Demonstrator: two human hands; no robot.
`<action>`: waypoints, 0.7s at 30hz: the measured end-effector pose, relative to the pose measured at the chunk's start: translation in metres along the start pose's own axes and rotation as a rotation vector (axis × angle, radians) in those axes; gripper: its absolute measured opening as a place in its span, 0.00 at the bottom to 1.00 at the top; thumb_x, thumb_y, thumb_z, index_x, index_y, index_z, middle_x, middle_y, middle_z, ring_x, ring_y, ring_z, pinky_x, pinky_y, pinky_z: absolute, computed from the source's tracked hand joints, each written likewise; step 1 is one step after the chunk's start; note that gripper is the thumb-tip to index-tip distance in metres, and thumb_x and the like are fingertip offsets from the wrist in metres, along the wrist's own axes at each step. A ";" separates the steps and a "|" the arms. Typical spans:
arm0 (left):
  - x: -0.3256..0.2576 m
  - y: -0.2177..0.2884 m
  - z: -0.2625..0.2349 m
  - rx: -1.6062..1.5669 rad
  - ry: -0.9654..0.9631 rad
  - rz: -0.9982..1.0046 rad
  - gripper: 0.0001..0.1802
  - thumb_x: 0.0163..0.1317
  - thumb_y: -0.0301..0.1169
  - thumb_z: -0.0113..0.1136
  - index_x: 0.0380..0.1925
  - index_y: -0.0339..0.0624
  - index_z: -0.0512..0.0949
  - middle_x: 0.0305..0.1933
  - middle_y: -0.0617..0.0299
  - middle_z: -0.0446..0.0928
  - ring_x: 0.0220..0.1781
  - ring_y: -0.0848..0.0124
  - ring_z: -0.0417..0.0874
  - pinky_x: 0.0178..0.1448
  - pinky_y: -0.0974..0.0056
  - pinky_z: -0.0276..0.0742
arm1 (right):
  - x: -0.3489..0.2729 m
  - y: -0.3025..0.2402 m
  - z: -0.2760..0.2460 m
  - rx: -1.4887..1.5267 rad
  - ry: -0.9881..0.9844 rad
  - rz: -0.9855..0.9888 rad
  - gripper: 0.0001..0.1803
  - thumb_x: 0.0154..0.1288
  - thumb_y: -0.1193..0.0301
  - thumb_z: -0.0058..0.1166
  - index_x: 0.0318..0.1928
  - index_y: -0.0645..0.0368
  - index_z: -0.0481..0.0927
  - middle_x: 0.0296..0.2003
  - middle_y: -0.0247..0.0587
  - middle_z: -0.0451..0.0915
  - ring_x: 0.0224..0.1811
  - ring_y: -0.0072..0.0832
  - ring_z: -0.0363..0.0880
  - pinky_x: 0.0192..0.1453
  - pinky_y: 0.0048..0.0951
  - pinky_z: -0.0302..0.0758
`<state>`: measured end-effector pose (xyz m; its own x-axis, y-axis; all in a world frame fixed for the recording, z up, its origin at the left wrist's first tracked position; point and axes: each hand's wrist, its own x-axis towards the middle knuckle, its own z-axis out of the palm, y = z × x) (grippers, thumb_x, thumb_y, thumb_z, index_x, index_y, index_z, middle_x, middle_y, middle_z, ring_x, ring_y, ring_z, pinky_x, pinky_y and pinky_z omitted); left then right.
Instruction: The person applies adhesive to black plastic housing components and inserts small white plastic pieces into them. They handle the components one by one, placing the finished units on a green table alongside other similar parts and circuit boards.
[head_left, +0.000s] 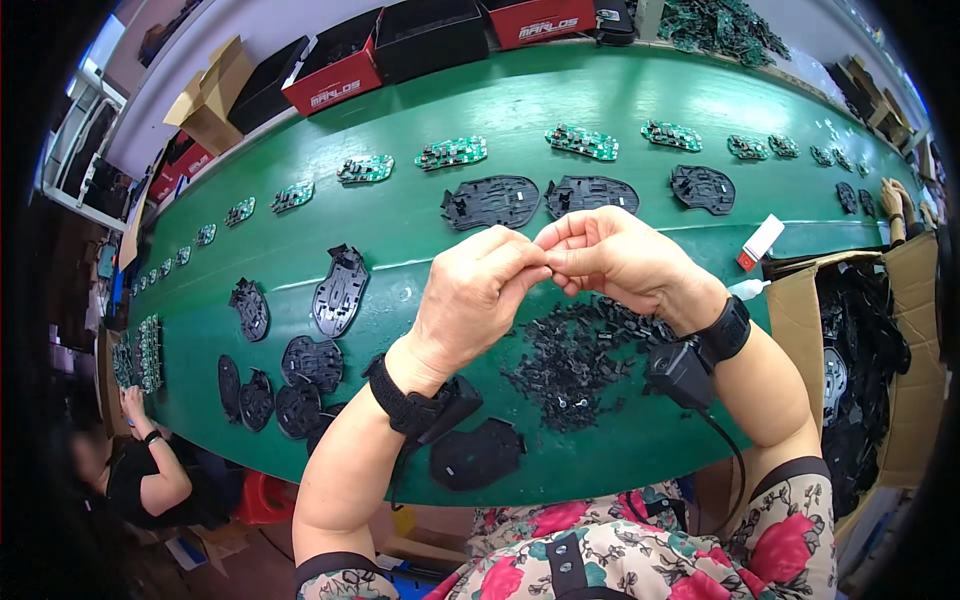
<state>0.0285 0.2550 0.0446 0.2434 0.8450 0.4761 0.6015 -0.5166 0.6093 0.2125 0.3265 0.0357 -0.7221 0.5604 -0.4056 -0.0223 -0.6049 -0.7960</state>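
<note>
My left hand (pixel 470 295) and my right hand (pixel 625 262) meet above the green table (pixel 420 240), fingertips pinched together. Whatever they hold between them is too small and covered to make out. Below them spreads a heap of small black plastic parts (pixel 570 365). Just beyond my fingers lie two black plastic shells, one at the left (pixel 490 203) and one partly behind my right hand (pixel 595 190). Another black shell (pixel 478 455) rests by the near edge, below my left wrist. Further shells (pixel 340 290) are scattered to the left.
Green circuit boards (pixel 450 152) form a row along the far side. A cardboard box (pixel 840 290) of black parts stands at right, near a white bottle (pixel 748 289) and a small white-and-red box (pixel 762 242). Co-workers' hands show at far left (pixel 133 405) and far right (pixel 893 198).
</note>
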 end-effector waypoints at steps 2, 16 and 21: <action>0.002 -0.005 0.002 0.054 0.025 -0.017 0.06 0.52 0.22 0.67 0.32 0.38 0.82 0.31 0.59 0.81 0.31 0.68 0.81 0.36 0.67 0.77 | 0.000 -0.002 0.001 -0.022 0.051 -0.048 0.10 0.64 0.75 0.57 0.44 0.66 0.76 0.32 0.37 0.80 0.31 0.21 0.78 0.36 0.21 0.76; 0.075 -0.110 0.032 0.273 -0.163 -0.762 0.12 0.48 0.37 0.69 0.29 0.42 0.86 0.30 0.55 0.84 0.34 0.66 0.85 0.44 0.62 0.78 | 0.040 -0.018 -0.009 -0.889 0.558 -0.419 0.11 0.58 0.69 0.58 0.37 0.65 0.82 0.29 0.46 0.83 0.32 0.30 0.81 0.41 0.31 0.77; 0.083 -0.114 0.045 0.387 -0.195 -0.812 0.10 0.47 0.39 0.71 0.28 0.48 0.86 0.30 0.61 0.84 0.37 0.67 0.84 0.52 0.60 0.75 | 0.040 -0.016 -0.014 -0.867 0.538 -0.388 0.12 0.57 0.69 0.59 0.37 0.66 0.82 0.29 0.47 0.83 0.33 0.31 0.82 0.42 0.31 0.77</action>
<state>0.0140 0.3901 -0.0137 -0.2625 0.9544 -0.1418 0.8480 0.2983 0.4380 0.1935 0.3672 0.0259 -0.3700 0.9284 -0.0336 0.4639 0.1533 -0.8725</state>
